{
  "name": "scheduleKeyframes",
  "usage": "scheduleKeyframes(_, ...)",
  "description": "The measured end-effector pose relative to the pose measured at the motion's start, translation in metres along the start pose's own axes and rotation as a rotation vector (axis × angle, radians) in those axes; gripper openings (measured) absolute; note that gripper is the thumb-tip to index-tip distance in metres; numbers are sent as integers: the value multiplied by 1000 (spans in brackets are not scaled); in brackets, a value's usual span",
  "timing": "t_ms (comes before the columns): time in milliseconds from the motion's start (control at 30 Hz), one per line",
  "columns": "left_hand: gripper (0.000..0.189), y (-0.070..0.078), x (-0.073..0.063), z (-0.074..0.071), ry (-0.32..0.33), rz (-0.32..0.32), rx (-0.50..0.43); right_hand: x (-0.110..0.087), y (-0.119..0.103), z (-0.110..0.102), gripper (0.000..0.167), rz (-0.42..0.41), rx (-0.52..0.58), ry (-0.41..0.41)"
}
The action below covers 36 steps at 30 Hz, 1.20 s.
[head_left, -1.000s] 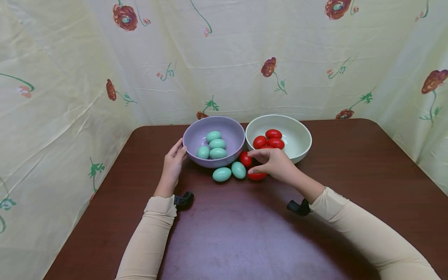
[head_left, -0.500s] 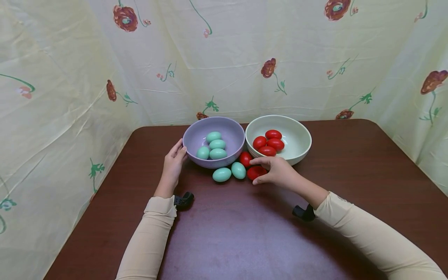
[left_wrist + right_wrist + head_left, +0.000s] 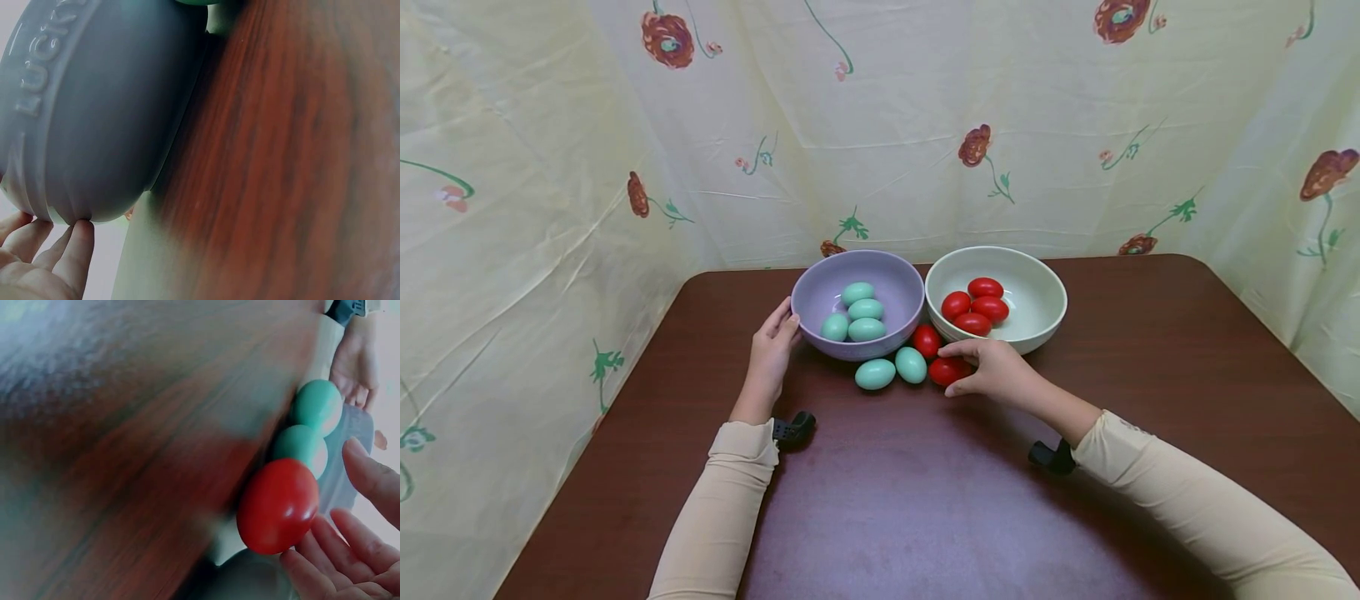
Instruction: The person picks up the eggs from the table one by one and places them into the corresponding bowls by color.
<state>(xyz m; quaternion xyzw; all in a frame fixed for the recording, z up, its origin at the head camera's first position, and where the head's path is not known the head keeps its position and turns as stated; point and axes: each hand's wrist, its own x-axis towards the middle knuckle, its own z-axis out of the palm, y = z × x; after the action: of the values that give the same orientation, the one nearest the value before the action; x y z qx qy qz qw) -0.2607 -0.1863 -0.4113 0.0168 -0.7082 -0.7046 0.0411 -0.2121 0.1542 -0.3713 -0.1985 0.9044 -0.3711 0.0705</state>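
- On the table (image 3: pixel 880 500): left bowl (image 3: pixel 898 287), four eggs (image 3: pixel 867 309) inside.
- At its three o'clock: right bowl (image 3: pixel 1033 292), four more eggs (image 3: pixel 989 310) inside.
- Left bowl's five to six o'clock: two loose eggs (image 3: pixel 876 374).
- Right bowl's seven to eight: two further eggs (image 3: pixel 947 372).

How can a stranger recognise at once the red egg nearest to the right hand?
On the brown table, find the whitish bowl. In front of it, beside the right hand, lies the red egg. The green egg beside it differs in colour; the other loose red egg lies farther back.
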Motion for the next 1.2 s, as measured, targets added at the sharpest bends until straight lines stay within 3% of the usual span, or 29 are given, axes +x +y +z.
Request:
scheduleKeyframes(433,54,4,0,1,-16,3,-15,6,8,3,43,4,-146,-16)
scheduleKeyframes(833,55,1,0,1,-7,-1,2,5,6,0,42,83,-92,-32)
scheduleKeyframes(1200,55,2,-2,0,-7,-6,-6,2,-13,-21,45,132,-3,-12)
